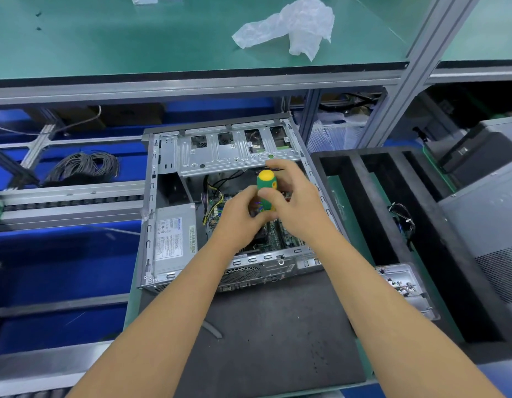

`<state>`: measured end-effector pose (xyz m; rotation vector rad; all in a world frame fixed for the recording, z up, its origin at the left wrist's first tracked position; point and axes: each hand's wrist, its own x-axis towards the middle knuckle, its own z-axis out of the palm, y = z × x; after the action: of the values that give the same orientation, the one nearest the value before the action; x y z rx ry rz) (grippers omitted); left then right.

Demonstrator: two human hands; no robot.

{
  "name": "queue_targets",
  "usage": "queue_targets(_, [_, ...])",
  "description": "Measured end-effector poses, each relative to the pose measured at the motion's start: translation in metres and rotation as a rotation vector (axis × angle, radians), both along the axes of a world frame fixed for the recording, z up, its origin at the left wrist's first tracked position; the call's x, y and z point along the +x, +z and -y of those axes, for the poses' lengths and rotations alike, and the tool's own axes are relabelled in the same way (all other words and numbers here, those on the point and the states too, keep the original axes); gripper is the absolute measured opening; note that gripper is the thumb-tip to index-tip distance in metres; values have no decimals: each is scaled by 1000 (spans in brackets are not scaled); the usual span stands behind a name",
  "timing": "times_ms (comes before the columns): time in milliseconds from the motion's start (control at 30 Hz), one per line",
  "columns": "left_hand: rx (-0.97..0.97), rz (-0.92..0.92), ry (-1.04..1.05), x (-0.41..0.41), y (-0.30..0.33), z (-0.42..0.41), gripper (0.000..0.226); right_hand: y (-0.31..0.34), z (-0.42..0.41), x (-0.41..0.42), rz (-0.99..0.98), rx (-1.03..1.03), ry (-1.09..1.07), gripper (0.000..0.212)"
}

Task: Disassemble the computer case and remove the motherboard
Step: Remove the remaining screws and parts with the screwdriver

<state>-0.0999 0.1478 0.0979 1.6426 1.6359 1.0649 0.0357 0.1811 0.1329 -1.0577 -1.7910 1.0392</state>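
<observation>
An open grey computer case (pixel 151 196) lies flat on a dark mat, its side panel off. Inside, the green motherboard (pixel 273 235) shows partly under my hands, with a silver power supply (pixel 174 239) at the left and a metal drive cage (pixel 226 152) at the far end. A screwdriver with a green and yellow handle (pixel 266 182) stands upright over the board. My right hand (pixel 295 202) grips the handle. My left hand (pixel 237 216) curls around the lower part of the screwdriver. The tip is hidden.
A black foam tray (pixel 372 202) with long slots lies right of the case, holding a small cable bundle (pixel 404 219). A removed metal plate (pixel 404 285) lies near it. A coil of grey cable (pixel 82 168) is at the left. Crumpled plastic film (pixel 295 27) lies on the upper green shelf.
</observation>
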Motion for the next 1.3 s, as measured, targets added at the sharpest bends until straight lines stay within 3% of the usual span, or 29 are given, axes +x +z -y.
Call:
queue_targets(167, [-32,-17,10,-2,-1,-2,21,3,-7,6,189,-71,131,37])
queue_targets(400, [-22,19,49,1,-1,-2,32,6,0,-2,3,-71,-4,41])
queue_targets(533, [-8,-10,-20,0,-2,-1,32,6,-4,5,45,-77,88,26])
queue_targets(667, [-29,-49,-12,-2,-4,-2,23,7,-8,8,170,-41,119,31])
queue_targets(800, [-21,-9,16,0,-3,-2,27,6,-1,1,74,-44,20,43])
queue_targets(900, [-12,-33,29,2,-2,-3,35,4,2,-2,47,-30,-47,34])
queue_targets(1033, [20,-42,-38,1,-2,-1,29,6,-6,6,108,-50,67,27])
queue_targets(1167, [-2,-30,-33,-2,-5,-3,26,8,-12,11,197,-70,155,36])
queue_targets(1300, [6,-10,-22,2,-4,-2,35,7,-2,0,76,-52,-13,42])
